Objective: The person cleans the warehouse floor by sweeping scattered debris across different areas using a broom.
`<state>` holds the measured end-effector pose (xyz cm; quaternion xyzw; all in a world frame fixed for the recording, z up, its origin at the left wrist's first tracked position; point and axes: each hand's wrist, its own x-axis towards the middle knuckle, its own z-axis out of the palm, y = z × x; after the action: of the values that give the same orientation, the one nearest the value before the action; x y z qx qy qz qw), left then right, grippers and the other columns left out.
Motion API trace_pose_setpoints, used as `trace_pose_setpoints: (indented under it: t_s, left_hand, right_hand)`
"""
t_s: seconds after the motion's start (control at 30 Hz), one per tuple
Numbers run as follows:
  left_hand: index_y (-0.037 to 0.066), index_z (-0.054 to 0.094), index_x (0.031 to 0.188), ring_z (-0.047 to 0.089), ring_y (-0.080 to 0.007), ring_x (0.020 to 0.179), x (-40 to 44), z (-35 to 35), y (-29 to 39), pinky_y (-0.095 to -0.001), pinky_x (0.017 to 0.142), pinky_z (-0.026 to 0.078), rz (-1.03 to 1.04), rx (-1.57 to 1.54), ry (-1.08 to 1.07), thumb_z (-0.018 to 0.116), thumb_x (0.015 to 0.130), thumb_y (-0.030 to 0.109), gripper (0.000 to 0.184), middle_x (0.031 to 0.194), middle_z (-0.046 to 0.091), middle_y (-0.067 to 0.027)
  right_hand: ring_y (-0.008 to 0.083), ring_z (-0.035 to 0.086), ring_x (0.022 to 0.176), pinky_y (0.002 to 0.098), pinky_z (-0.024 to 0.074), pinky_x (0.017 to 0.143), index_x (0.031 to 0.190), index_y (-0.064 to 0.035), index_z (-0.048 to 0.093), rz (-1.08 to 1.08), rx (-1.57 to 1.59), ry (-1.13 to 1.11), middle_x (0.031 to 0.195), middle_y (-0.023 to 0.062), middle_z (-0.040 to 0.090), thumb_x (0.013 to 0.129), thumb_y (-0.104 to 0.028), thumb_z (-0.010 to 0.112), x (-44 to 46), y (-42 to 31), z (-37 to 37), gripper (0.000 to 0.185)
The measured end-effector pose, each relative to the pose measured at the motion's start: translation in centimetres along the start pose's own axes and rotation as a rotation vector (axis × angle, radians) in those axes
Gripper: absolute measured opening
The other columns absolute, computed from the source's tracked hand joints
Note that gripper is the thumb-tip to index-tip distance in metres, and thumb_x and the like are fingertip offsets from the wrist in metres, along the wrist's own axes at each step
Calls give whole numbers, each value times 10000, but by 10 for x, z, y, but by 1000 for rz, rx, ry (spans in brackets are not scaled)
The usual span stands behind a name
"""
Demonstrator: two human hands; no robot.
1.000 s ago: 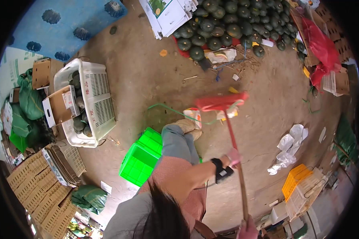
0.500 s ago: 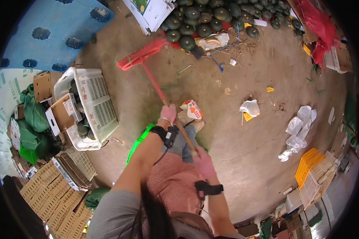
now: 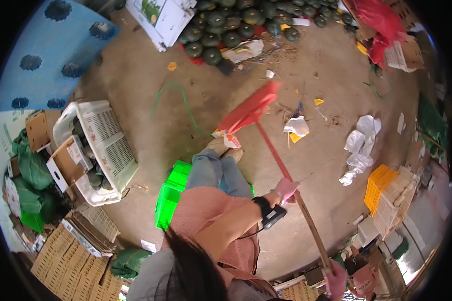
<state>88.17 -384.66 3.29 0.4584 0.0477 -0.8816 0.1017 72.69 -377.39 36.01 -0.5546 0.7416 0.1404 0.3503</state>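
A broom with a red head [image 3: 251, 108] and a long handle lies across the view, its head just above the concrete floor and near my feet. My left hand [image 3: 288, 190], in a pink glove, is wrapped round the middle of the handle. Lower on the right, my right hand [image 3: 335, 282], also gloved in pink, grips the handle's end. A red and white wrapper [image 3: 230, 140] lies at my shoes beside the broom head. Right of the head are a crumpled white paper [image 3: 296, 125] and a thin green strap [image 3: 183, 100] curves on its left.
Dark green squashes [image 3: 231, 37] are heaped at the top. A white crate [image 3: 110, 145] stands left, near a bright green crate [image 3: 173, 193]. White plastic [image 3: 359, 145] and an orange crate [image 3: 379, 188] are at right. A blue board [image 3: 40, 75] fills the upper left.
The broom head has swung from the upper left back towards the right, near my feet. Both hands have moved right with the handle, the right one farther down.
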Motion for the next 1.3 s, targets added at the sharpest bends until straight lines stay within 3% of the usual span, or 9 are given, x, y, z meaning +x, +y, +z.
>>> trace_pose_setpoints:
  t_s: [0.1,0.23,0.27,0.3,0.37,0.43,0.7,0.9,1.3]
  left_hand:
    - [-12,522,786,560,-193,551,-58,-17,4,-308,535,517,99,-92,79,528,763,289,302,673,565,-96]
    - [48,511,818,572,-188,621,-90,-111,19,-324,499,463,344,-131,314,526,775,240,197,674,543,-59]
    - [67,484,790,548,-205,621,-78,-155,19,-371,539,456,354,-286,281,527,764,267,206,651,517,-59]
    - [87,456,762,524,-222,621,-67,-198,19,-417,579,450,362,-442,248,528,752,294,220,628,492,-59]
    - [51,456,833,489,-271,713,-77,-226,50,-474,676,420,257,-483,424,493,747,394,355,749,477,-111]
    - [74,474,873,491,-271,706,-45,-285,49,-454,660,417,1,-522,419,482,733,401,356,756,489,-106]
    - [6,465,871,556,-185,645,97,52,-2,-309,612,509,519,968,-339,423,828,163,168,734,529,-87]
    - [99,438,675,441,-142,430,199,289,-86,-327,460,421,-162,-107,-412,486,747,254,177,546,439,-12]
    - [63,453,688,477,-162,441,68,148,60,-289,382,396,295,52,218,444,793,276,238,523,444,-38]
  right_hand:
    - [69,381,464,201,325,448,699,9,531,514,534,336,549,-10,434,664,-19,506,6,13,-1,52]
    - [190,414,689,338,362,688,695,-48,495,-307,1347,529,708,59,455,745,-284,503,89,-11,81,242]
    - [233,432,746,421,368,739,737,-78,499,45,1881,832,748,75,492,762,-332,481,110,-55,109,255]
    - [244,458,822,477,354,796,861,-100,510,-430,1891,258,841,85,521,779,-330,449,135,-45,131,252]
    - [189,508,676,277,407,619,815,-41,569,-104,1669,-452,771,73,545,727,-144,527,162,-87,143,142]
    - [158,478,615,258,388,557,703,0,554,-726,1464,46,673,59,537,721,-59,527,187,-122,169,68]
    - [215,500,672,280,404,588,739,13,535,-156,1304,756,730,118,513,712,-120,505,116,131,38,138]
    - [173,462,482,253,365,472,584,-34,517,-587,587,612,539,65,480,767,-173,482,45,105,-46,232]
    - [241,525,689,357,428,680,813,-38,472,-330,1815,889,758,104,526,783,-176,467,101,170,5,141]
